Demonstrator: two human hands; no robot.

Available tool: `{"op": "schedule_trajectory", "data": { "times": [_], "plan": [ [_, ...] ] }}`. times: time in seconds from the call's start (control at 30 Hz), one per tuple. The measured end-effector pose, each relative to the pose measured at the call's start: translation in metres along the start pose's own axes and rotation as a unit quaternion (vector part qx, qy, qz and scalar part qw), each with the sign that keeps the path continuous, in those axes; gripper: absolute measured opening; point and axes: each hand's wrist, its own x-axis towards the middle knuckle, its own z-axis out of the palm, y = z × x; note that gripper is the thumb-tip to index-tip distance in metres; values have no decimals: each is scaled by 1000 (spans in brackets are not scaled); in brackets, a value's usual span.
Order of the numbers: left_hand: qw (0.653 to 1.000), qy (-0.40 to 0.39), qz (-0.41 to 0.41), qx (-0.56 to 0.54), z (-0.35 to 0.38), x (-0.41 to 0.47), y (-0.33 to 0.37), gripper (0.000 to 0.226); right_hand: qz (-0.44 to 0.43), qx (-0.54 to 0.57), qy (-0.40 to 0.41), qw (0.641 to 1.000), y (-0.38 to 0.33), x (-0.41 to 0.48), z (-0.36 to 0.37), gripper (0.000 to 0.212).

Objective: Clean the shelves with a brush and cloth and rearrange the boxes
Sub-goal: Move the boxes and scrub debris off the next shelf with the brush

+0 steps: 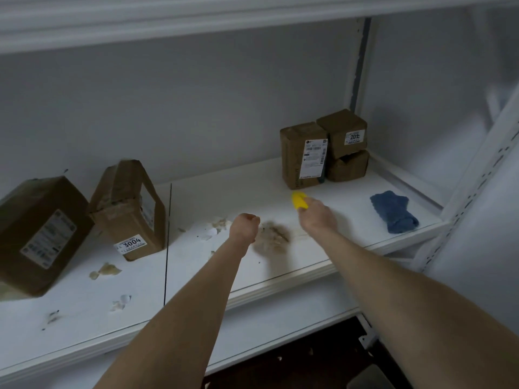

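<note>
Both forearms stretch over the shelf; left hand fisted (knuckles up), right hand gripping the yellow brush.

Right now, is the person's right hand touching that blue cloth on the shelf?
Apart. The head view shows a strip of bare white shelf between the right hand, which grips the yellow brush, and the blue cloth.

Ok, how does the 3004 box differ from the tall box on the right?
The 3004 box leans, its top crumpled; the tall box stands upright. The 3004 box is on the left; the tall box sits back right against two stacked smaller boxes. The 3004 label is small and low; the tall box's runs down its front. Both are brown cardboard on one shelf.
</note>
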Motion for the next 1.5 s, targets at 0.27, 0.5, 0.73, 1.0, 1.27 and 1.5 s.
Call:
{"op": "schedule_trajectory", "data": {
  "times": [0.27, 0.5, 0.73, 1.0, 1.27, 1.5],
  "plan": [
    [1000, -1, -7, 9, -11, 4, -14, 25, 23, -39, -27, 999, 20, 0, 12, 47],
    [1000, -9, -5, 0, 0, 5, -4, 12, -37, -8, -94, 995, -20, -19, 47, 38],
    [1000, -16, 19, 11, -2, 9, 2, 32, 12, 37, 40, 998, 10, 5, -3, 34],
    [1000, -10, 4, 18, 0, 10, -4, 31, 76, -25, 71, 994, 46, 9, -14, 39],
    [1000, -12, -9, 27, -7, 11, -6, 29, 25, -27, 10, 999, -4, -16, 21, 34],
    [1000, -7, 2, 16, -13, 9, 0, 22, -3, 10, -14, 1000, -20, -21, 29, 32]
  ]
}}
